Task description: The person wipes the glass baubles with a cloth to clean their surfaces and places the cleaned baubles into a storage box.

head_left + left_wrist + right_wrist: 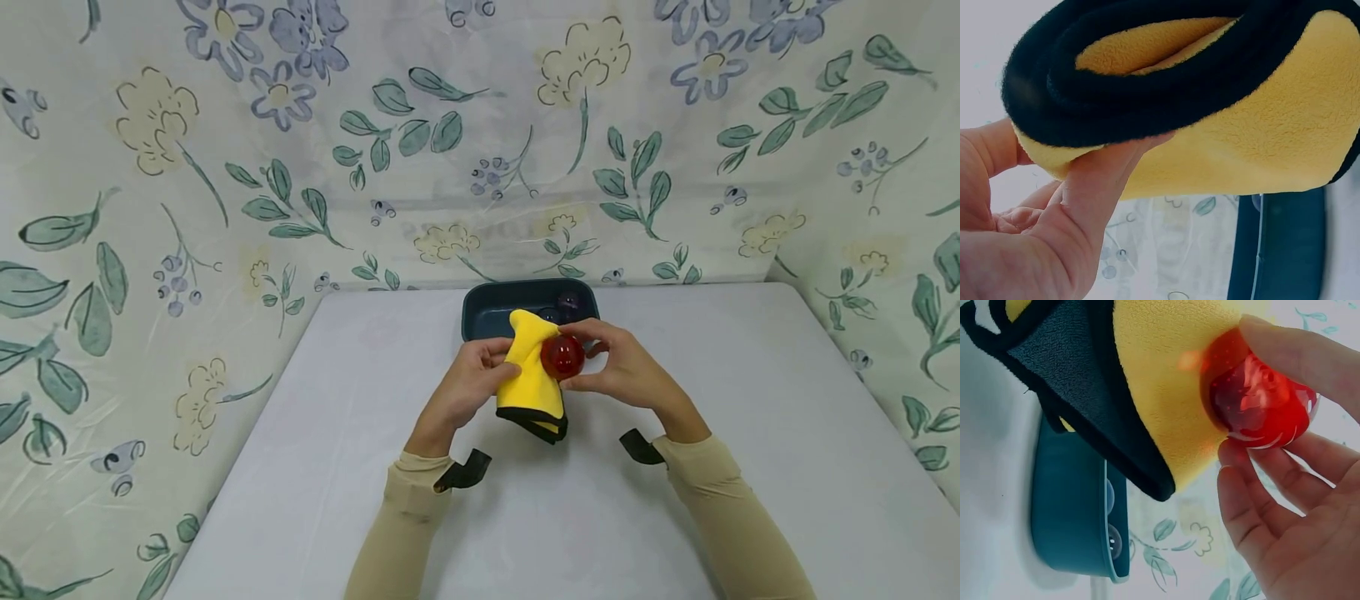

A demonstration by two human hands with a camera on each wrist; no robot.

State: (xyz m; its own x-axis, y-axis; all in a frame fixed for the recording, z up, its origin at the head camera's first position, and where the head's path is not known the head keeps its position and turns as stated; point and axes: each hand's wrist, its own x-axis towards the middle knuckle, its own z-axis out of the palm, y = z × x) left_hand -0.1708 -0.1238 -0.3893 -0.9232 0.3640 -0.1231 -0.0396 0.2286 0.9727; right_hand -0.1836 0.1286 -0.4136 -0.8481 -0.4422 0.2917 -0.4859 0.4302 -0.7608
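Observation:
My left hand point(474, 379) grips a folded yellow cloth point(531, 392) with black edging, thumb in front and fingers behind. In the left wrist view the cloth's rolled, dark-trimmed edge hangs over the thumb point(1094, 187). A shiny, see-through red ball point(562, 357) is pinched between the thumb and fingers of my right hand point(626, 367). The ball lies against the yellow face of the cloth. In the right wrist view, the cloth's grey-blue underside point(1063, 359) shows beside the yellow.
Behind the hands a dark teal bin point(487, 310) stands on the white table point(300, 467), partly hidden by the cloth. Dark round balls point(568, 302) lie in its right part. A flower-printed curtain point(480, 133) rises behind the table and along both sides.

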